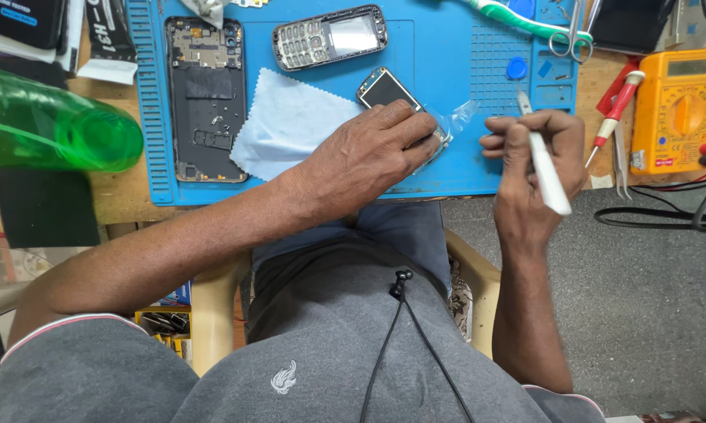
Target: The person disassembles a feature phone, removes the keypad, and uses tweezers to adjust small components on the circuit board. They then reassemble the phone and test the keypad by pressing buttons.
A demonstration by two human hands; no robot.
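My left hand (pixel 368 153) presses down on a small black phone screen part (pixel 384 88) lying on the blue work mat (pixel 439 55), with a bit of clear film (pixel 461 116) sticking out to its right. My right hand (pixel 537 157) grips a white-handled craft knife (pixel 545 160), its blade tip pointing up toward the mat just right of the film. A pale blue cleaning cloth (pixel 286 121) lies under my left wrist.
On the mat sit an opened smartphone back frame (pixel 206 98) and a keypad phone housing (pixel 329 36). A green bottle (pixel 51 121) lies at left. Scissors (pixel 572 35), a red-and-white screwdriver (pixel 615 106), tweezers (pixel 621 160) and a yellow multimeter (pixel 675 110) are at right.
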